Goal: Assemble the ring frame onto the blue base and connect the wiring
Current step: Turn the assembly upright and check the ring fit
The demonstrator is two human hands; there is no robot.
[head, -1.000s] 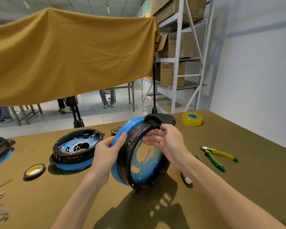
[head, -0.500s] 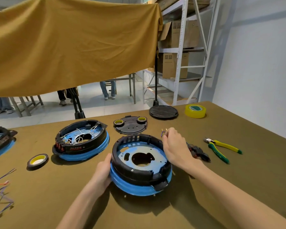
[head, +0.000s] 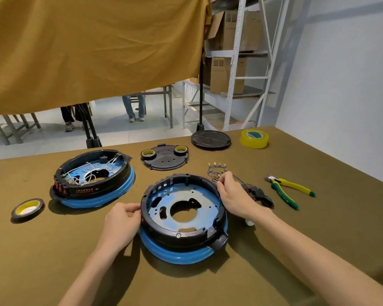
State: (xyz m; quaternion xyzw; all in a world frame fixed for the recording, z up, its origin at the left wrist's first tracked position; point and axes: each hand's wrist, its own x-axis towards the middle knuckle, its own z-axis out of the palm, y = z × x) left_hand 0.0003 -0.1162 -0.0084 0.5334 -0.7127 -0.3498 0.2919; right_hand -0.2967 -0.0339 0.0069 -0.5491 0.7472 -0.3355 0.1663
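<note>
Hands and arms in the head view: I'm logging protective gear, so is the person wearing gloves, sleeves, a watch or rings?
Neither. The left hand and right hand are bare, without gloves. Both forearms are uncovered to the frame edge; no sleeves, watch, rings or markings show.

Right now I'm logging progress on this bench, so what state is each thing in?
Near blue base with black ring frame: flat on table, frame seated, no wiring inside.
Far blue base with black ring frame: flat, white wires fitted.
Blue wire bundle with brass terminals: loose, outside the frame, pinched by right hand.
Left hand: grip on the near frame's rim.
Yellow-and-green pliers: lying unused.
Clear yellow tape roll: lying flat.
</note>
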